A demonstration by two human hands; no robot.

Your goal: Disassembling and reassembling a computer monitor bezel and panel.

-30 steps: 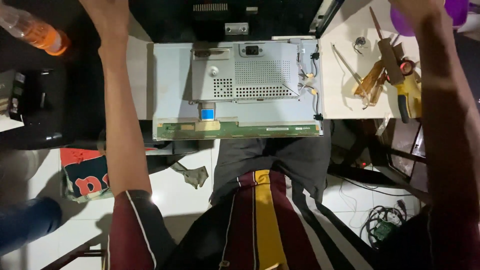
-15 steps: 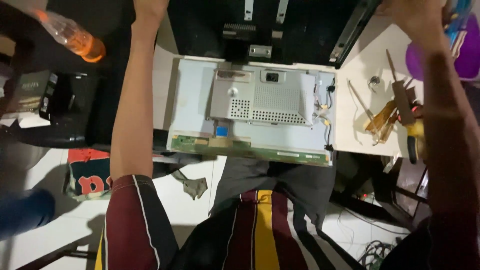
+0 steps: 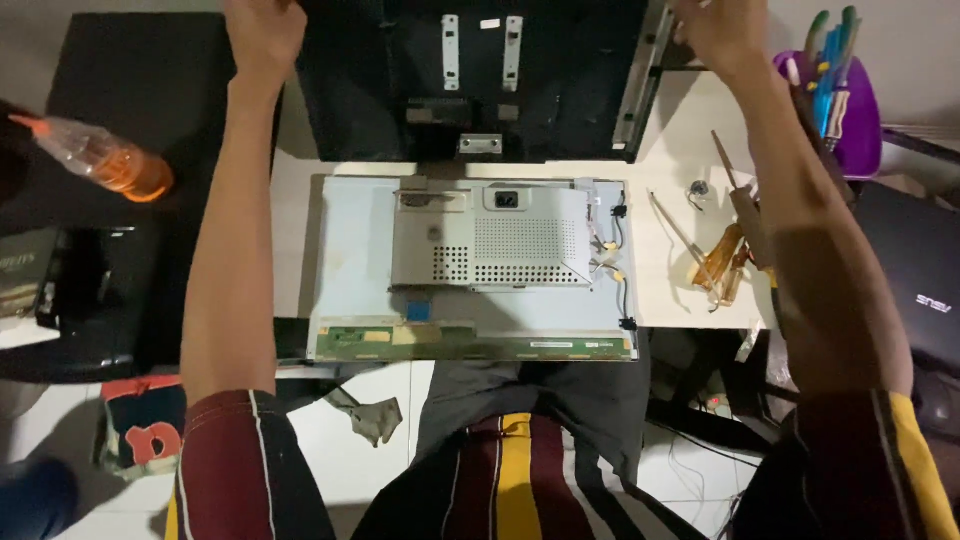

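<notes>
- Since the earlier frames, both my arms have reached further up and the black monitor back cover (image 3: 470,80) now shows fully at the far edge of the table (image 3: 680,300)
- Its long axis runs left to right; the inner face with two metal brackets faces me
- Left hand (image 3: 262,35) closes on its left edge, right hand (image 3: 718,30) on its right edge; the fingers are partly hidden
- Exposed display panel (image 3: 470,270) lies flat just below the cover, also long side left to right, circuit strip nearest me
- Risk, as I judge it: the cover could slip and strike the panel, or sweep the screwdrivers (image 3: 722,262) off
</notes>
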